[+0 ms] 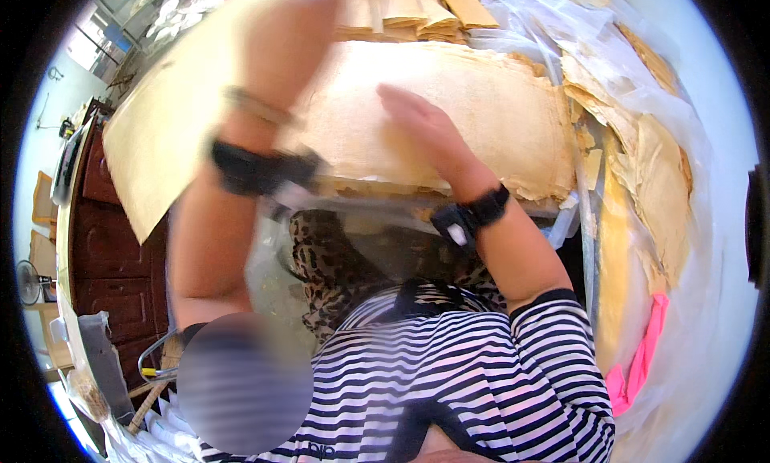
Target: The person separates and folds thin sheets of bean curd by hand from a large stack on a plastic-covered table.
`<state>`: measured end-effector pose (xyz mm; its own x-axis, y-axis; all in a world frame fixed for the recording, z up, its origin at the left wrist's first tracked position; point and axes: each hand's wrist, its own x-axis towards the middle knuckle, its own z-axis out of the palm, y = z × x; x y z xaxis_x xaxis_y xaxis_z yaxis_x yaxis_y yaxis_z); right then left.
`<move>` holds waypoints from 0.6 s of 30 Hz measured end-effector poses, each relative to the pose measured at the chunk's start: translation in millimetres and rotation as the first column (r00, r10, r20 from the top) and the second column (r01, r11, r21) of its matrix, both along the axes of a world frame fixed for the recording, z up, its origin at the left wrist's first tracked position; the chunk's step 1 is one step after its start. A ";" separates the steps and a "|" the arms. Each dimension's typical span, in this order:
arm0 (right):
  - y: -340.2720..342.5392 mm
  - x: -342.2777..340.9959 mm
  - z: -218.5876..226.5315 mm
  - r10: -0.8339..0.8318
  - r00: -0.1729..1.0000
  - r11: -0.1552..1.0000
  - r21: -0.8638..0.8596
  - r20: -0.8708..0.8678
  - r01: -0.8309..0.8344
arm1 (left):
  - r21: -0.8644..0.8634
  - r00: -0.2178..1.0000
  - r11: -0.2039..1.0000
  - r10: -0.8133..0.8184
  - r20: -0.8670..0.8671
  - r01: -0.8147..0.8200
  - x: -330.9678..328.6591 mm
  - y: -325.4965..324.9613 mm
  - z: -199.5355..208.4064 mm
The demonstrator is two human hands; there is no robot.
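Observation:
A thick stack of large tan paper sheets (497, 102) with ragged edges lies in front of me. One wide sheet of the same tan paper (164, 118) extends off to the left, its pointed near corner hanging down. My left hand (293, 42) is raised across this sheet toward the far side. Motion smears its fingers, so whether they grip the paper cannot be told. Over the middle of the stack is my right hand (429, 134), its fingers stretched out and slightly blurred, with nothing seen in it. Both wrists wear black straps.
Folded tan paper bundles (401, 10) lie beyond the stack. Torn paper (634, 142) and clear plastic sheeting (698, 126) line the right side, with a pink strip (642, 359) nearer me. A dark red-brown cabinet (120, 303) stands at left, a small fan (30, 283) beyond it.

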<state>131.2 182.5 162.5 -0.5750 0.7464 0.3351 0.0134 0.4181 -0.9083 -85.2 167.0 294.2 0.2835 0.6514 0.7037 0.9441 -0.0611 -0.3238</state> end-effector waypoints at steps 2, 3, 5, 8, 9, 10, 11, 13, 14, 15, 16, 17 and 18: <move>-13.5 32.9 -7.9 -0.053 0.881 0.853 -0.480 -0.470 -0.205 | -0.157 0.918 0.927 -0.293 0.267 0.342 93.7 -24.2 -42.7; -18.4 47.2 -12.4 -0.222 0.777 0.708 -0.646 -0.589 -0.287 | -0.280 0.933 0.900 -0.274 0.232 0.334 124.3 -34.0 -69.1; -41.6 87.0 -0.6 -0.347 0.772 0.680 -0.710 -0.533 -0.185 | -0.356 0.844 0.788 -0.356 0.401 0.502 152.2 -49.9 -109.0; -58.8 139.8 -10.6 -0.410 0.715 0.657 -0.727 -0.566 -0.198 | -0.183 0.760 0.775 -0.493 0.424 0.604 170.9 -63.1 -139.7; -65.0 148.6 -6.8 -0.461 0.692 0.640 -0.748 -0.556 -0.175 | -0.187 0.756 0.770 -0.495 0.429 0.610 172.9 -66.3 -146.7; -68.7 155.6 -6.5 -0.537 0.609 0.620 -0.762 -0.584 -0.185 | -0.226 0.795 0.787 -0.470 0.383 0.574 171.5 -69.8 -153.3; -69.1 164.2 -4.9 -0.551 0.598 0.624 -0.763 -0.582 -0.168 | -0.257 0.823 0.796 -0.460 0.333 0.549 171.9 -70.4 -155.9; -62.1 179.0 -1.4 -0.608 0.484 0.682 -0.726 -0.630 -0.087 | -0.255 0.833 0.797 -0.487 0.263 0.547 160.2 -73.2 -156.8; -58.8 186.6 1.4 -0.653 0.421 0.664 -0.744 -0.630 -0.083 | -0.253 0.843 0.813 -0.451 0.294 0.524 154.7 -75.0 -155.3; -53.8 193.1 1.6 -0.695 0.352 0.646 -0.760 -0.627 -0.079 | -0.253 0.848 0.826 -0.417 0.326 0.504 150.3 -74.9 -156.1; -51.4 200.1 4.3 -0.687 0.369 0.644 -0.760 -0.626 -0.090 | -0.255 0.856 0.838 -0.388 0.342 0.482 146.8 -76.2 -155.2; -49.3 206.2 7.2 -0.679 0.387 0.641 -0.761 -0.624 -0.102 | -0.258 0.863 0.850 -0.357 0.358 0.459 144.2 -78.2 -152.1; -46.0 213.4 7.3 -0.731 0.418 0.611 -0.790 -0.539 0.052 | -0.249 0.844 0.830 -0.401 0.357 0.500 145.5 -76.7 -148.6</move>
<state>344.5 136.4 169.8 0.1025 0.9781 -0.1810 -0.7963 -0.0284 -0.6042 60.3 90.3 145.6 0.4263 0.7000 0.5729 0.8296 -0.5551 0.0609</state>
